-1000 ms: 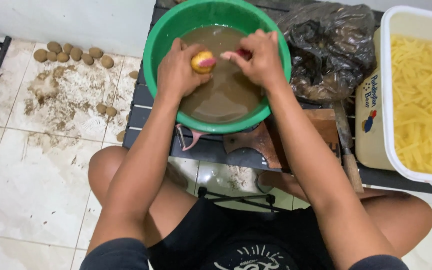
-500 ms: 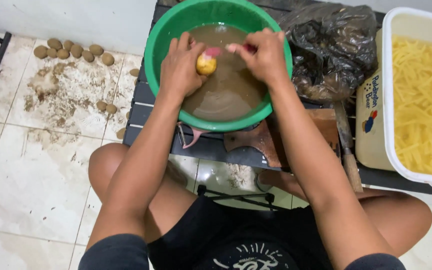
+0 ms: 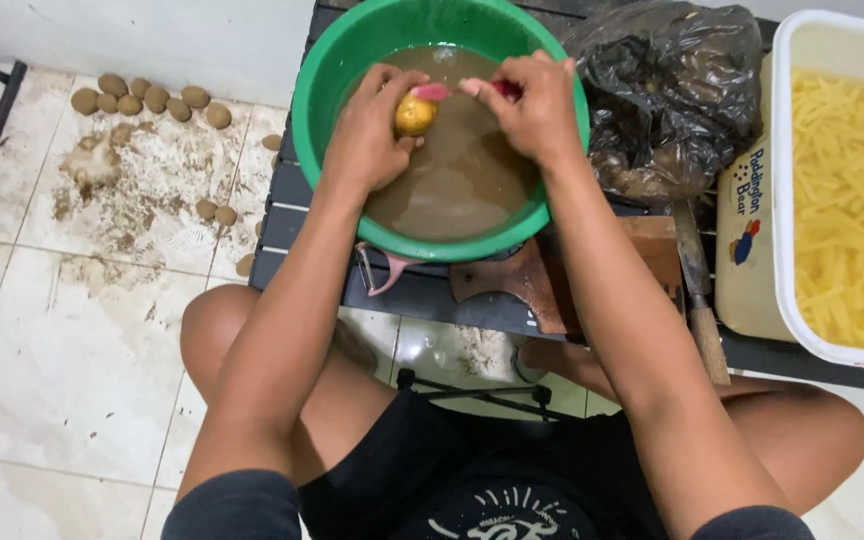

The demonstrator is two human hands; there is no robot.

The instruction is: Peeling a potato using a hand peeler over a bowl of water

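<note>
My left hand (image 3: 367, 130) grips a small yellow potato (image 3: 415, 114) over a green basin (image 3: 327, 75) of muddy brown water. My right hand (image 3: 535, 105) holds a pink-handled peeler (image 3: 442, 92) whose tip rests against the top of the potato. Both hands hover above the water near the basin's far half. The peeler's blade is mostly hidden by my fingers.
A black plastic bag (image 3: 677, 90) lies right of the basin. A white tub (image 3: 802, 200) of cut potato strips stands at far right. A knife (image 3: 700, 300), a wooden board (image 3: 542, 285) and a second pink peeler (image 3: 377, 275) lie on the dark slatted table. Unpeeled potatoes (image 3: 147, 98) sit on the dirty tiled floor at left.
Both hands have shifted slightly toward the basin's far side, and the potato has turned in my left hand as the peeler moves over it.
</note>
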